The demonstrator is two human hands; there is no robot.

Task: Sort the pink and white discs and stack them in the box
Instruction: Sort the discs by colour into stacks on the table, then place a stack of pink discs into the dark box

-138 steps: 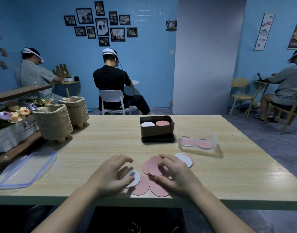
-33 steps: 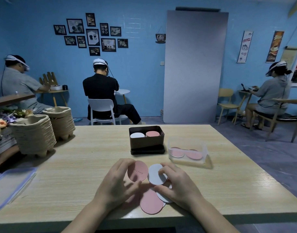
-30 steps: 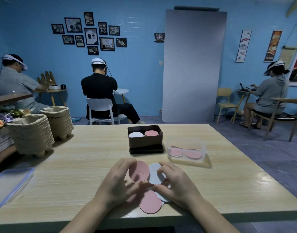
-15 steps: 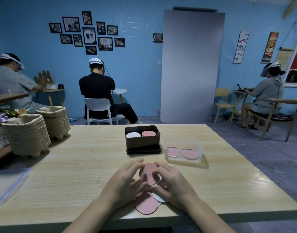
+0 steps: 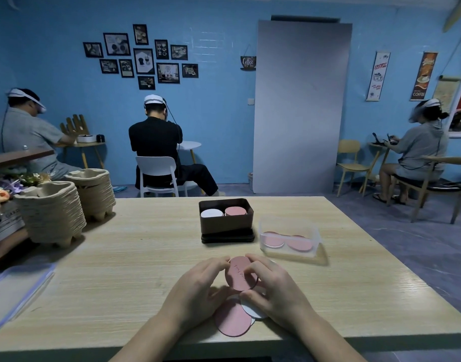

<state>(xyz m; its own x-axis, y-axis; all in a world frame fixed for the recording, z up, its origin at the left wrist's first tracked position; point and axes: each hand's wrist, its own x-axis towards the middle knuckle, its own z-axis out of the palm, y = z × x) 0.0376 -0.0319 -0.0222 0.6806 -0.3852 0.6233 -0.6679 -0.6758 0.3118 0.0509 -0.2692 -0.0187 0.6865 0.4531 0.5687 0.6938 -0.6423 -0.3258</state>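
— Biggest first?
— Filling the foreground, pale wood-grain desk point(image 5: 135, 270). Along its left edge, two stacks of brown moulded-pulp trays point(image 5: 51, 212). Nearer the front left corner, clear plastic lid with blue rim point(image 5: 18, 288), lying flat.
— And mid-desk?
— Toward the far edge, dark brown rectangular box point(image 5: 225, 224), open, with white disc stack point(image 5: 212, 213) in its left half and pink disc stack point(image 5: 235, 211) in its right. Just beside it, toward the right edge, clear plastic tub point(image 5: 287, 223) with flat pink discs point(image 5: 300, 242) inside.
— Hands?
— Both close to the near edge: left hand point(image 5: 198, 291) and right hand point(image 5: 279, 291), fingers curled, pinching one round pink disc point(image 5: 238, 274) from either side, tilted up off the desk. Beneath them, flat on the wood, second pink disc point(image 5: 232, 320) overlapping a white disc point(image 5: 253, 310).
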